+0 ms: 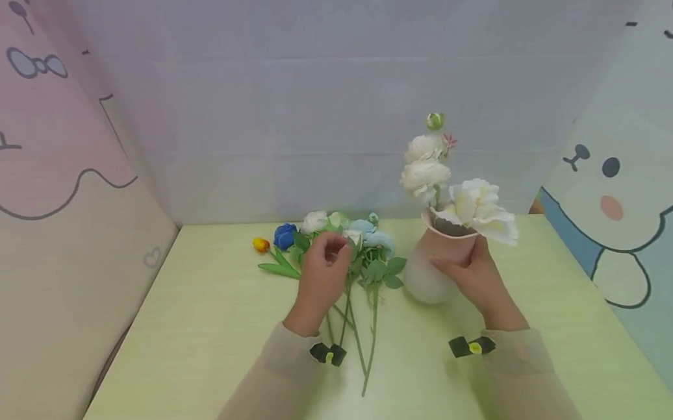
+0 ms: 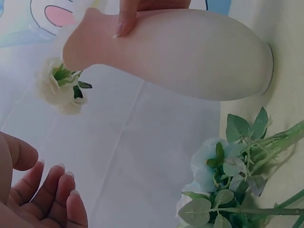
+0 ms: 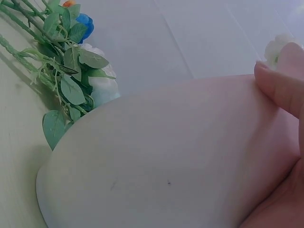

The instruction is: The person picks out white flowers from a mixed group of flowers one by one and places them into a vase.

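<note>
My right hand (image 1: 480, 282) grips a pink-and-white vase (image 1: 437, 271) around its neck, thumb on the near side. The vase's base meets the table in the left wrist view. White ruffled flowers (image 1: 426, 174) on a tall stem and a large white-yellow bloom (image 1: 480, 210) stand in its mouth. My left hand (image 1: 327, 269) hovers over a bunch of loose artificial flowers, its fingers loosely bent and nothing between them. In that bunch are a blue rose (image 1: 285, 236), a white flower (image 1: 314, 222), pale blue flowers (image 1: 378, 241) and an orange-yellow tulip (image 1: 261, 244).
The pale yellow-green table (image 1: 207, 375) carries everything. Green stems (image 1: 375, 337) from the bunch point toward me. A plain light cloth (image 1: 306, 108) hangs behind, and cartoon-printed panels (image 1: 624, 216) stand at both sides.
</note>
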A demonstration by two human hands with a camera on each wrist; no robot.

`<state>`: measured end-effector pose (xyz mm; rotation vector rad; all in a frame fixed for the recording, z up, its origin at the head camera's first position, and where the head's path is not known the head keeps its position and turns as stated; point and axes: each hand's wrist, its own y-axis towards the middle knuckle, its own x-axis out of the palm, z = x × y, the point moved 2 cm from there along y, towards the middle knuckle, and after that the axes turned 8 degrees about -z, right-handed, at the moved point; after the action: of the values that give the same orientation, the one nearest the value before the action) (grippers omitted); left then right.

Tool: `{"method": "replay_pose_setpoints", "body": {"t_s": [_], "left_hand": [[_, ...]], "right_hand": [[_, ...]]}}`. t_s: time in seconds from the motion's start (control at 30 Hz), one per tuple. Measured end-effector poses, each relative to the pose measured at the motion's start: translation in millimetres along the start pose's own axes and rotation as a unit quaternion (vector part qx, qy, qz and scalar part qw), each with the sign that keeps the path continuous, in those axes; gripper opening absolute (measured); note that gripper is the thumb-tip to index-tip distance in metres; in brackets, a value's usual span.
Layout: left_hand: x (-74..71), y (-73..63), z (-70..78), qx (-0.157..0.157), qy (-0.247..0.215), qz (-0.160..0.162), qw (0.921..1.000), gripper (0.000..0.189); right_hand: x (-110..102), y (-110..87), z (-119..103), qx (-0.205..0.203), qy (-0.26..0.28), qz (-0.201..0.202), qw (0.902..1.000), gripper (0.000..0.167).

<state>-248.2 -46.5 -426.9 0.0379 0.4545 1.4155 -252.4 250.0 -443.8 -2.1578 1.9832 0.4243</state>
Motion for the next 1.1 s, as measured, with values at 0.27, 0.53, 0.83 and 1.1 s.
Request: {"method": "replay_pose_setpoints", "body": {"t_s": [0.27,0.53,0.83,1.1], "left_hand": [[-7.5,-15.5,-18.2,-0.032,-0.002,0.047,0.9983,0.018],[-8.4,-27.3,-35.7,-0.045,0.007,0.062,0.997,0.018],[5.5,-32.9,-57.6,-0.067,0.059,0.04,0.9952,0.022],[16.6,-33.2,-71.1,-0.119,0.114,0.005,0.9864,0.027]], "right_hand": [[1,-0.3,-1,-0.002,0.001,-0.002,1.0,0.094],[1,-0.1,0,-0.007,-0.001,-0.003,1.0,0.095],[1,0.0,0,-0.002,0.011,-0.005,0.9999,0.096],[0,-1.0,-2,0.005,0.006,-0.004,1.0,0.094]]}}
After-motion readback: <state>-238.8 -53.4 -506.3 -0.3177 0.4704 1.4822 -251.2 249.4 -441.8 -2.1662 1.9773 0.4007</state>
